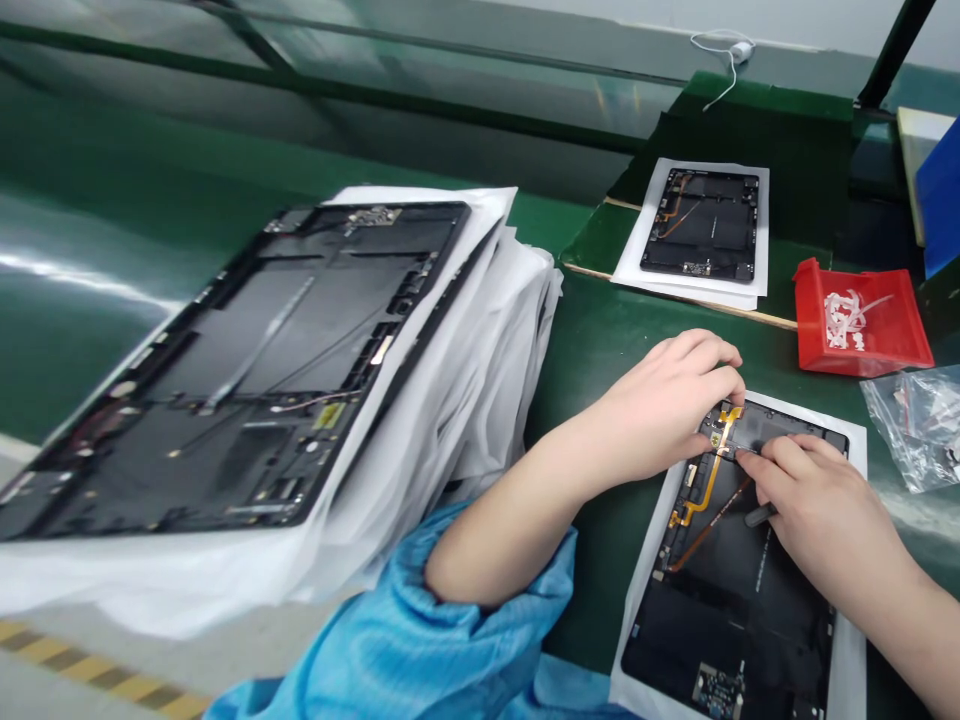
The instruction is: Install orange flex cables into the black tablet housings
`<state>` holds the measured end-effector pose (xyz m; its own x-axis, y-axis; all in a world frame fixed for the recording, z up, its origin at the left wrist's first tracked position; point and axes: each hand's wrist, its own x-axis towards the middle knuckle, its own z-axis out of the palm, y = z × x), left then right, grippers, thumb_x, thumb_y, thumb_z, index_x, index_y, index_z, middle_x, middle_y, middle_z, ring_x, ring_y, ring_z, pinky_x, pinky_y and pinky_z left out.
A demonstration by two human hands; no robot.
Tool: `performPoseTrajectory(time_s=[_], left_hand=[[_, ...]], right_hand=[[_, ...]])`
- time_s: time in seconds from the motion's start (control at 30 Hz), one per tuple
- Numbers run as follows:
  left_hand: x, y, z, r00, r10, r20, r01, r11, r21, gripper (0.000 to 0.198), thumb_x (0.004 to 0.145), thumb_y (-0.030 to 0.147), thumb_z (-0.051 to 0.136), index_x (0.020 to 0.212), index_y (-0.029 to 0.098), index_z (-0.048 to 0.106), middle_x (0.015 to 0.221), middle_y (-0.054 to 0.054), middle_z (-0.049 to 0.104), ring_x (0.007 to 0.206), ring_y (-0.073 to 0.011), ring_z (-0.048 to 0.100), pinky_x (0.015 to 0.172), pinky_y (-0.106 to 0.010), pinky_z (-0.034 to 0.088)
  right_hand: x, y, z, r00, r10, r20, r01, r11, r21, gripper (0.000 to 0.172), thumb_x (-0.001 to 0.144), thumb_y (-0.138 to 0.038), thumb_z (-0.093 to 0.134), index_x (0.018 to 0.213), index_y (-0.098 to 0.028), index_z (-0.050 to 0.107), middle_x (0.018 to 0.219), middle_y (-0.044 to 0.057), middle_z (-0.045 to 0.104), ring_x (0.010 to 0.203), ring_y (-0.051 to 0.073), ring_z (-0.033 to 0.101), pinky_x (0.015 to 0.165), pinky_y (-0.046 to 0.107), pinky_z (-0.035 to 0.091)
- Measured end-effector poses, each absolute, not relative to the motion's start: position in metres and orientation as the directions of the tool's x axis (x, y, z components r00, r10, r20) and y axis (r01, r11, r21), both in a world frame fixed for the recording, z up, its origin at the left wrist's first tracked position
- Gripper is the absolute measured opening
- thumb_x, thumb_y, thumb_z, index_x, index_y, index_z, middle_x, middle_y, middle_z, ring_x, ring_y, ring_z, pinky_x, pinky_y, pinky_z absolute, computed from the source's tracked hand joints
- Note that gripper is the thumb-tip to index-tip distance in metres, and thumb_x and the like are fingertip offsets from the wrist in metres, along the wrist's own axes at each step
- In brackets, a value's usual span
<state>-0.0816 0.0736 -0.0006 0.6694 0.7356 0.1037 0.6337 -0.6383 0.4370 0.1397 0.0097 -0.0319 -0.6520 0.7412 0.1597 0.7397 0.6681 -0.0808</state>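
Observation:
A black tablet housing point(795, 600) lies open side up on a white sheet point(851, 670) on the green bench in front of me. Along its left side runs an orange flex cable point(701, 505). My left hand point(686, 405) is bent over the housing's upper left corner, thumb and fingers closed on the edge beside the cable's top end. Just to its right, my right hand point(814, 500) is closed round a slim dark tool point(760, 515). Only the rear end of that tool shows, and its tip is hidden. The right fingertips are close to the cable.
At left stands a tall stack of tablet housings point(262, 330) interleaved with white sheets point(480, 370). Another housing point(701, 225) lies further back. A red bin point(892, 320) with white scraps and a clear plastic bag point(919, 420) are at right. A white cable point(727, 75) lies behind.

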Motion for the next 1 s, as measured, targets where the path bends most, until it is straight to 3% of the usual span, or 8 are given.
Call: performPoseTrajectory(time_s=[0.2, 0.57, 0.8, 1.0], left_hand=[[-0.0821, 0.075, 0.0005, 0.742, 0.654, 0.146, 0.57, -0.73, 0.376, 0.041, 0.074, 0.007, 0.077, 0.108, 0.023, 0.06, 0.138, -0.01, 0.055, 0.14, -0.033, 0.04, 0.114, -0.051, 0.037], [-0.08, 0.0787, -0.0007, 0.702, 0.706, 0.091, 0.609, -0.663, 0.436, 0.045, 0.071, 0.013, 0.082, 0.109, 0.023, 0.059, 0.136, -0.01, 0.055, 0.135, -0.032, 0.043, 0.108, -0.049, 0.038], [-0.0755, 0.0764, 0.0033, 0.707, 0.702, 0.086, 0.643, -0.688, 0.337, 0.047, 0.073, 0.016, 0.084, 0.111, 0.022, 0.058, 0.139, -0.011, 0.055, 0.138, -0.0324, 0.041, 0.108, -0.047, 0.038], [-0.0745, 0.0757, 0.0038, 0.704, 0.704, 0.095, 0.654, -0.695, 0.3, 0.049, 0.072, 0.02, 0.088, 0.111, 0.021, 0.058, 0.14, -0.011, 0.055, 0.138, -0.0323, 0.041, 0.106, -0.046, 0.04]], right_hand=[[0.1382, 0.0092, -0.0306, -0.644, 0.745, 0.174, 0.743, 0.663, -0.087, 0.041, 0.081, 0.005, 0.049, 0.11, -0.015, 0.072, 0.081, 0.002, 0.063, 0.068, 0.018, 0.06, 0.092, 0.04, 0.052], [0.1393, 0.0123, -0.0299, -0.641, 0.745, 0.187, 0.74, 0.664, -0.106, 0.041, 0.08, 0.004, 0.051, 0.111, -0.015, 0.071, 0.081, 0.002, 0.063, 0.066, 0.017, 0.057, 0.081, 0.035, 0.051], [0.1381, 0.0116, -0.0321, -0.635, 0.749, 0.187, 0.746, 0.658, -0.103, 0.036, 0.083, 0.001, 0.055, 0.11, -0.016, 0.071, 0.081, 0.002, 0.062, 0.066, 0.017, 0.057, 0.079, 0.036, 0.051], [0.1388, 0.0129, -0.0295, -0.625, 0.76, 0.177, 0.752, 0.647, -0.125, 0.043, 0.076, 0.006, 0.055, 0.108, -0.017, 0.073, 0.08, 0.002, 0.063, 0.075, 0.021, 0.061, 0.081, 0.035, 0.053]])
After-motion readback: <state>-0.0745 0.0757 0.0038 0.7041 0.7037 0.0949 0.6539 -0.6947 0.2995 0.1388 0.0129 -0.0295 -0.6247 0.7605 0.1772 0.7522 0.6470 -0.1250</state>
